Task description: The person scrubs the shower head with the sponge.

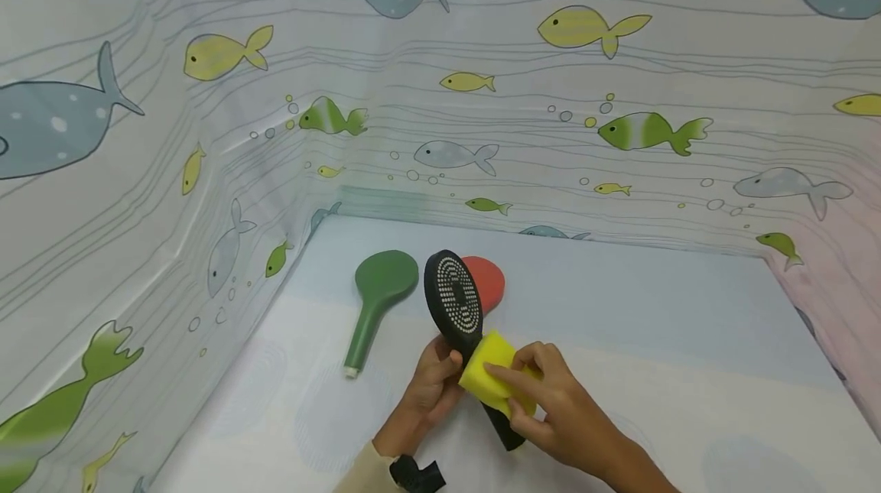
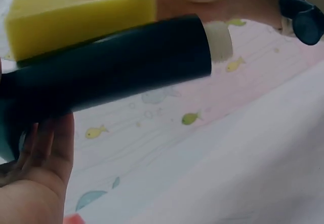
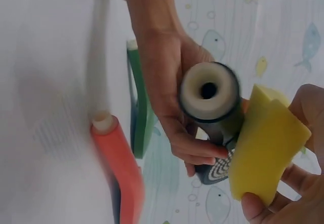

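Note:
A black shower head (image 1: 454, 296) is tilted above the table, its round nozzle face turned up. My left hand (image 1: 432, 380) grips it at the neck, just under the head. In my right hand (image 1: 560, 409) is a yellow sponge (image 1: 490, 371), pinched between thumb and fingers and lying against the black handle (image 2: 116, 67). The right wrist view shows the sponge (image 3: 268, 148) bent a little beside the handle, whose pale hollow end (image 3: 208, 89) faces the camera. Part of the handle is hidden behind the sponge in the head view.
A green shower head (image 1: 385, 279) lies on the white table (image 1: 688, 340) to the left. Behind the black one lies a red shower head (image 1: 486, 283), partly covered from the head camera. Fish-patterned cloth walls (image 1: 523, 118) stand at the back and sides.

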Available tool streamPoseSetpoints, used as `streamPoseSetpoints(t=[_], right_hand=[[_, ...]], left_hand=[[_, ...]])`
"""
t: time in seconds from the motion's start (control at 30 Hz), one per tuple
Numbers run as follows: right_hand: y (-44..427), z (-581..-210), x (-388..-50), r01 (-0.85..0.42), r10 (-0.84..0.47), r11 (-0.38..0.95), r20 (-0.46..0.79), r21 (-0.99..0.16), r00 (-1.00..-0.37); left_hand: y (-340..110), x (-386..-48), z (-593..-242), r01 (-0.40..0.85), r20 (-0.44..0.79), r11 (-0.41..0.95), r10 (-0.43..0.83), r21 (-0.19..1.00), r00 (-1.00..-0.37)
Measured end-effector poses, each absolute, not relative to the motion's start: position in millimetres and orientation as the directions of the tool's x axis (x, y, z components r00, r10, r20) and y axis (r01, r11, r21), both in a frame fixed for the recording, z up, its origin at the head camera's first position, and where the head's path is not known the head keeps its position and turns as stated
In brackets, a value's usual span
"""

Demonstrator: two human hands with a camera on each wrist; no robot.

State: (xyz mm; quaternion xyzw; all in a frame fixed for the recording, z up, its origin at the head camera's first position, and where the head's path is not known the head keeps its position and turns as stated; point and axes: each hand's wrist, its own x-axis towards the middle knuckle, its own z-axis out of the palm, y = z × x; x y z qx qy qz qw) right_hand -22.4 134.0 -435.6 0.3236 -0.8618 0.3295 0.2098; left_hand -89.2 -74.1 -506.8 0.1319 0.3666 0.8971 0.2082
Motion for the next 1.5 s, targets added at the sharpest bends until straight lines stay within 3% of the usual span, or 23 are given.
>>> streamPoseSetpoints(t=[0.23, 0.43, 0.57, 0.7, 0.8, 1.0, 1.17, 1.5], right_hand=[[156, -440, -7, -0.713, -0.526, 0.549, 0.482, -0.436, -0.700], [179, -445, 5, -0.705, -0.725, 0.473, 0.223, -0.528, -0.652], [190, -438, 7, -0.628, -0.725, 0.489, 0.118, -0.605, -0.678], [198, -425, 0, -0.679, -0.667, 0.483, 0.271, -0.553, -0.694], [203, -417, -8, -0.733, -0.599, 0.493, 0.428, -0.468, -0.676], [203, -400, -25, -0.715, -0.435, 0.501, 0.573, -0.487, -0.695], [193, -405, -49, -0.650, -0.331, 0.608, 0.599, -0.455, -0.729], [176, -437, -69, -0.622, -0.355, 0.732, 0.625, -0.277, -0.696]], left_hand=[[-74, -93, -504, -0.285, 0.184, -0.683, 0.527, 0.673, -0.829], [-74, -93, -503, -0.300, 0.203, -0.720, 0.521, 0.626, -0.829], [-75, -92, -499, -0.347, 0.138, -0.701, 0.535, 0.623, -0.834], [-75, -92, -495, -0.361, 0.090, -0.680, 0.531, 0.638, -0.842], [-73, -91, -496, -0.330, 0.121, -0.673, 0.530, 0.662, -0.839], [-70, -90, -501, -0.331, 0.127, -0.674, 0.534, 0.660, -0.836], [-70, -89, -503, -0.367, 0.043, -0.677, 0.507, 0.638, -0.861], [-68, -88, -502, -0.369, 0.021, -0.654, 0.507, 0.660, -0.862]])
